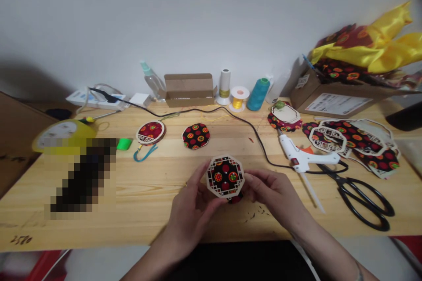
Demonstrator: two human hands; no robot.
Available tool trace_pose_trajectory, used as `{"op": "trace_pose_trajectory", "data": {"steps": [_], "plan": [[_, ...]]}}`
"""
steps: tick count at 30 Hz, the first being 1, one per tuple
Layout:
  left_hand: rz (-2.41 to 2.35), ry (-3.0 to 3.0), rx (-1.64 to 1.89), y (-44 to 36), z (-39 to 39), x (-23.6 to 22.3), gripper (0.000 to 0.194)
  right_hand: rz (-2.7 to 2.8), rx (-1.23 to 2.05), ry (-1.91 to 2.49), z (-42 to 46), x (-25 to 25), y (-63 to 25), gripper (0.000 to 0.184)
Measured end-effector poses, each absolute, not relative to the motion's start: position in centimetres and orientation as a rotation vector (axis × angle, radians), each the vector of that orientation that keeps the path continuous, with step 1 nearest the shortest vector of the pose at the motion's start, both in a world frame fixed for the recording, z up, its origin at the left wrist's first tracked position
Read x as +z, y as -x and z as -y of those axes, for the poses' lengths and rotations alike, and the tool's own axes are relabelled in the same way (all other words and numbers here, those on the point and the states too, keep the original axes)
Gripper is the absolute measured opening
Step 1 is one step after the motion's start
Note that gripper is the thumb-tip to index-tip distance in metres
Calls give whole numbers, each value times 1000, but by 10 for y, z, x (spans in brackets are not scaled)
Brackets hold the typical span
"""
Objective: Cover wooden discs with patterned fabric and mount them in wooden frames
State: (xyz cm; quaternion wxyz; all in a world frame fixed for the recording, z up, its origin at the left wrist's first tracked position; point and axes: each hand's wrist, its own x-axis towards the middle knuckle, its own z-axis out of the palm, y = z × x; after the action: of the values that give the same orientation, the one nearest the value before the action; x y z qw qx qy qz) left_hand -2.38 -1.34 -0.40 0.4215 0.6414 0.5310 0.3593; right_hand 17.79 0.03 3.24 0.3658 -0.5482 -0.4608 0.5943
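Between my two hands is an octagonal fabric ornament (pixel 226 176) with a pale wooden lattice frame over black cloth printed with red and orange flowers. My left hand (pixel 194 204) grips its left side, thumb along the lower edge. On the right edge, the fingers of my right hand (pixel 270 191) pinch it. A bit of dark red cloth shows beneath the frame. Beyond my hands lies a padded fabric piece (pixel 195 136) with the same flower print. To its left rests a round framed ornament (pixel 150 133) with a teal cord loop (pixel 145 153).
A white glue gun (pixel 298 153) and black scissors (pixel 359 193) lie at right, beside framed fabric pieces (pixel 359 140). A black cable (pixel 198 109) crosses the table (pixel 138 210). Along the wall stand thread spools (pixel 259 94), an open small box (pixel 189 94) and a cloth-filled carton (pixel 332 96).
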Motion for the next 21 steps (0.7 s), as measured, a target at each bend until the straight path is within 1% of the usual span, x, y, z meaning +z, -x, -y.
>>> {"op": "trace_pose_trajectory", "data": {"steps": [5,8,10,15,21], "plan": [[-1338,-1739,839,24,14,0,74,1030,1589,1433,-2,27,-176,34],[-1402,-1810,822,25,14,2,88,976,1581,1435,-6,29,-178,36],[-1460,-1846,811,26,15,1,92,972,1513,1455,-14,33,-180,37],[-1572,-1898,769,25,15,-7,77,1083,1265,1569,-46,36,-184,35],[-1599,-1999,705,22,13,-6,76,1146,1253,1622,-66,19,-179,27]]}}
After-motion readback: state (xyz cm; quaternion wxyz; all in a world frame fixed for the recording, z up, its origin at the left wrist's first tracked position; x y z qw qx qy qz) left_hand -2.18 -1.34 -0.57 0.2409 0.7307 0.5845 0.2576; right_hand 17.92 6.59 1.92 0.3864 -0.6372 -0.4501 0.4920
